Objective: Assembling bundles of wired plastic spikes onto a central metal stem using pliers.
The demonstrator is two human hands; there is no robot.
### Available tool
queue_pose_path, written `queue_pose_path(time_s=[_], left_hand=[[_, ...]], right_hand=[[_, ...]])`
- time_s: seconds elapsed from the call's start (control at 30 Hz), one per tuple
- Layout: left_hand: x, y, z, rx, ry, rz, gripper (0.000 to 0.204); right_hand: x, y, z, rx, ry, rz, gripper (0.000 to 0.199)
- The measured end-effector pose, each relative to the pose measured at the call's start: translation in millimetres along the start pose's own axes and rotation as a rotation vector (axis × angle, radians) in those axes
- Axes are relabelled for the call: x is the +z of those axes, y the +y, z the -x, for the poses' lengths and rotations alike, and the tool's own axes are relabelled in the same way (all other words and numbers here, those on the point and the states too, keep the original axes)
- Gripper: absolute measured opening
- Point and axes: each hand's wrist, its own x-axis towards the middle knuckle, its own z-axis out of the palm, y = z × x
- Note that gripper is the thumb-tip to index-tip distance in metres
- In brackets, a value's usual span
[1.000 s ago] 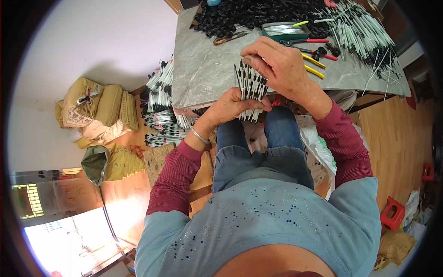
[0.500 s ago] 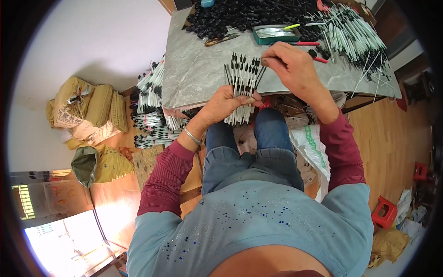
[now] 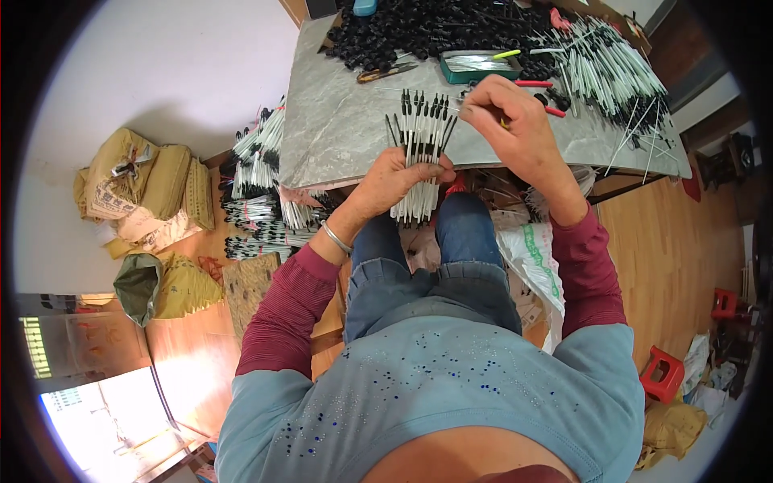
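Head view: left hand [image 3: 394, 179] is wrapped snug around the middle of a bundle of black-tipped white sticks [image 3: 420, 133], tops fanning out above the thumb, lower ends poking below. Right hand [image 3: 517, 125] is curled near the tops, fingertips bunched; can't tell if it's got anything.

bundle [image 3: 420, 133] in left hand [image 3: 394, 179], tray [image 3: 475, 78] on table [image 3: 332, 113]
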Motion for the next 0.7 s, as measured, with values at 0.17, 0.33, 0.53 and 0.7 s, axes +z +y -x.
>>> queue_pose_path(time_s=[0.17, 0.33, 0.53, 0.7], left_hand=[[0.6, 0.6, -0.2, -0.015, 0.028, 0.081, 0.017], [2.6, -2.7, -5.7, 0.005, 0.001, 0.119, 0.018], [-5.5, -9.5, 10.6, -0.036, 0.016, 0.102, 0.017], [1.0, -26.3, 32.9, 0.005, 0.137, 0.189, 0.018]], right_hand=[[-1.6, 22.1, 3.5, 0.357, 0.13, -0.505, 0.013], [55.0, 82.2, 4.2, -0.006, 0.079, -0.199, 0.019], [120.5, 84.7, -9.6, -0.333, -0.387, 0.356, 0.046], [132.7, 82.3, -6.5, -0.455, -0.437, 0.525, 0.053]])
